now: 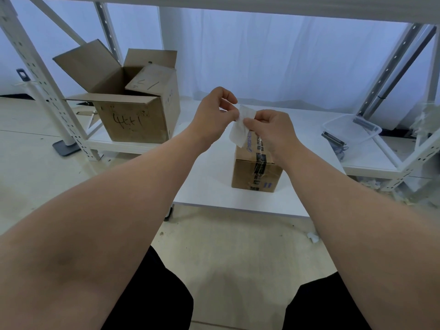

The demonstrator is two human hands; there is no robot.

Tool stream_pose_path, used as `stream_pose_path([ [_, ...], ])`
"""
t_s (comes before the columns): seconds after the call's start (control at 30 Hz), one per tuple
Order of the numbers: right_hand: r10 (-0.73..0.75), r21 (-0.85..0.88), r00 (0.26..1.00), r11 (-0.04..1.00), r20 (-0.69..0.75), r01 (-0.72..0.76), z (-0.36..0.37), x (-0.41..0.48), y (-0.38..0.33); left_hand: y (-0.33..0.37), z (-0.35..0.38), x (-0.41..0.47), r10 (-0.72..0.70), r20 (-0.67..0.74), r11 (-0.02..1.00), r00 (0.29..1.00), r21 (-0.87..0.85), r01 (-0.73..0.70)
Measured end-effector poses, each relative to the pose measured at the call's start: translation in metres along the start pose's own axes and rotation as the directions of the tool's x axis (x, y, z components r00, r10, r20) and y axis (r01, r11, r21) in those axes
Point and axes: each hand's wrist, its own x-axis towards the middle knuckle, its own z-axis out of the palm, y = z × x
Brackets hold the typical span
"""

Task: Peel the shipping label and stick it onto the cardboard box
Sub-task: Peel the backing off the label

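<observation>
Hands — left hand (214,115), right hand (271,132) — pinch shipping label (240,127) above cardboard box (256,172).

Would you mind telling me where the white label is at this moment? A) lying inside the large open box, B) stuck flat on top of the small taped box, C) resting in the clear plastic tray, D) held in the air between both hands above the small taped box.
D: the white label is pinched between the left hand and the right hand, above the small taped box.
</observation>
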Motion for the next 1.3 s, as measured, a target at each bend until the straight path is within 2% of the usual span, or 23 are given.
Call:
stream_pose_path([
  [0.13,0.003,0.015,1.0,1.0,0.008,-0.003,-0.0006,-0.0001,0.0003,-0.0018,0.0013,0.0016,-0.015,0.026,1.0,1.0,0.002,0.015],
  [0.3,-0.005,0.026,1.0,1.0,-0.01,0.005,-0.0013,-0.0015,-0.0004,-0.0068,0.004,0.0009,-0.126,0.132,0.989,0.983,0.089,0.115],
  [0.53,-0.026,0.03,1.0,0.999,0.008,0.026,-0.0022,-0.0029,-0.0002,-0.0029,0.0004,-0.0028,-0.17,0.152,0.981,0.974,0.114,0.154],
  [0.83,-0.009,0.054,1.0,0.998,-0.005,0.009,0.002,-0.0013,0.0003,-0.0035,0.002,-0.0022,-0.118,0.105,0.993,0.987,0.024,0.116],
  [1.03,0.006,0.04,1.0,0.999,-0.031,-0.005,0.0035,-0.0006,0.0002,-0.0054,0.0025,0.0025,-0.063,0.006,0.998,0.998,-0.021,0.064],
  [1.3,0.033,0.033,0.999,0.999,-0.032,-0.032,0.0049,-0.0001,-0.0008,-0.006,0.0019,0.0035,-0.118,-0.051,0.992,0.992,0.025,0.12],
])
